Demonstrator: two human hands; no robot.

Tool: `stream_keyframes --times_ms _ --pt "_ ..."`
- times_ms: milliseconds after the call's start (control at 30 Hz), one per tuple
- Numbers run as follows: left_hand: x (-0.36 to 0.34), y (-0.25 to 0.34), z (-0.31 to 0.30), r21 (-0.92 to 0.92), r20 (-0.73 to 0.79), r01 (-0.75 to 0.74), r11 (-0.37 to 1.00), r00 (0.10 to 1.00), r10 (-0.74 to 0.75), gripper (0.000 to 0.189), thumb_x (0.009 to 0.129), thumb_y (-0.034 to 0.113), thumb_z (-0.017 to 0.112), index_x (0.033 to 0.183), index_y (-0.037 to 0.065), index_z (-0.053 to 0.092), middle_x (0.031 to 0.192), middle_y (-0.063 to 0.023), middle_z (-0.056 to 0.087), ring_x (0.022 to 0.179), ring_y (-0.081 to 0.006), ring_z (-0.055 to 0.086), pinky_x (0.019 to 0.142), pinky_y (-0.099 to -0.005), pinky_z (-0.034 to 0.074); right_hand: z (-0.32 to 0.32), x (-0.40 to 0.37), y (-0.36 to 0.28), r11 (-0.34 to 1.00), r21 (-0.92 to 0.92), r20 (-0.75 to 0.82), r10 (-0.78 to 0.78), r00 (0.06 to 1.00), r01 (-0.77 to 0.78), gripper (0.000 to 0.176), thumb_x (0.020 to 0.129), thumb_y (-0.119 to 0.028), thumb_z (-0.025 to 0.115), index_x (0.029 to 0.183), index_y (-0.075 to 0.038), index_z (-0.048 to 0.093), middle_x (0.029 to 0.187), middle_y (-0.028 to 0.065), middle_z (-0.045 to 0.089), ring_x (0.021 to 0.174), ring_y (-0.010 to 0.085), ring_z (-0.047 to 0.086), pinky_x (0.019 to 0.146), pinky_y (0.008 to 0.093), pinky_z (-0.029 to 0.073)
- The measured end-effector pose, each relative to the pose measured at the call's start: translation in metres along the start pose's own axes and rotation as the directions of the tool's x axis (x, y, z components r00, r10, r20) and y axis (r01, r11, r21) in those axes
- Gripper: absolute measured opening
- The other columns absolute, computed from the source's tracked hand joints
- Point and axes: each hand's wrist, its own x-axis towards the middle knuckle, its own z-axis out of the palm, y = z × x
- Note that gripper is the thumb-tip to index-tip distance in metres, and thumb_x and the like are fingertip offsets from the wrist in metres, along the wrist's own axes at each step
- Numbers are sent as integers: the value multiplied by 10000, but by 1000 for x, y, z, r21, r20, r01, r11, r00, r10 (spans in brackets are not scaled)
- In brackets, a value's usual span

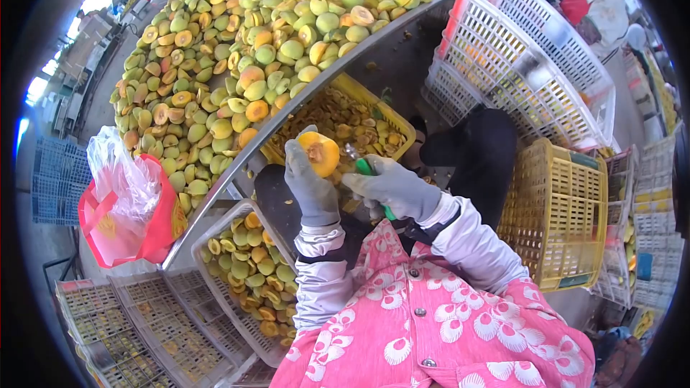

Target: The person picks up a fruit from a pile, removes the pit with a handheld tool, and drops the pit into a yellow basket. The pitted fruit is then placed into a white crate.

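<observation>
In my gloved left hand (310,190) is a peach half (323,156), its orange cut face and brown pit hollow turned up. My gloved right hand (406,188) is closed around a green-handled tool (365,167). The tool's small metal tip points toward the peach half, close beside it; its exact shape is too small to tell. Below both hands, between my knees, stands a yellow crate (388,111) with brownish pits and scraps in it.
A metal-edged table (345,62) bears a large heap of halved peaches (287,36). By my left side is a pale crate (251,208) of peach halves. A red bag (154,226) hangs near the table edge. White crates (503,50) and a yellow crate (553,208) stand right.
</observation>
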Motion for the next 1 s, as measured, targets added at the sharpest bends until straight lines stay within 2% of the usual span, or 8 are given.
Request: stream_keyframes --times_ms 67,167,233,300,333,500,600,1000 --pt "0 -1 -5 51 -7 -26 998 1000 26 560 1065 415 307 1204 -57 574 1089 -126 634 919 -179 607 822 -292 517 -3 -7 0 984 177 77 -18 997 4 229 962 -311 642 1006 -105 554 723 5 580 467 80 521 426 226 435" --pt "-6 -4 -13 -35 15 63 997 998 -63 574 1064 429 311 1219 -59 570 1075 -123 635 920 -175 609 833 -295 518 13 -15 -27 991 43 90 -129 988 125 249 971 -344 622 1036 -110 566 721 -14 578 503 62 548 468 195 447" --pt "-4 -1 -13 -181 45 152 972 988 -146 560 1066 412 300 1221 -65 549 1104 -138 628 949 -178 604 842 -300 519 16 -19 -29 975 -208 38 -70 997 76 284 969 -359 614 1017 -81 588 694 52 618 550 155 623 516 271 482" --pt "-2 1 -8 -96 -14 69 993 997 -71 561 1071 405 291 1223 -70 549 1094 -134 634 934 -177 605 839 -305 516 16 2 3 593 -747 -44 -494 868 299 347 951 -377 605 945 -31 575 690 186 636 641 348 651 558 422 483" --pt "-2 3 -6 -212 -46 150 966 986 -163 547 1071 397 293 1212 -62 554 1067 -130 642 926 -182 606 837 -303 510 17 2 9 657 -717 -123 -446 886 231 363 916 -367 627 917 -7 581 773 276 631 760 454 634 641 500 478" --pt "-10 14 2 46 -89 75 996 994 -70 522 1061 388 322 1139 -46 600 1010 -124 648 875 -181 607 800 -290 505 22 8 23 625 -727 -112 -518 848 285 299 900 -298 638 945 -12 563 757 255 635 749 446 640 631 488 489" --pt "-7 7 4 -181 -123 183 966 971 -207 512 1058 374 342 1114 -53 618 1010 -124 651 855 -175 608 787 -293 504 26 12 24 598 -745 -109 -548 830 297 255 905 -248 625 978 -16 548 749 253 632 749 450 636 621 491 492" --pt "-7 20 3 -110 -218 -76 991 975 50 495 1039 370 398 1136 -61 621 988 -102 648 846 -166 601 787 -284 499 44 6 17 626 -693 -109 -581 807 357 243 926 -227 579 1037 -22 511 761 266 632 756 451 633 650 511 499"
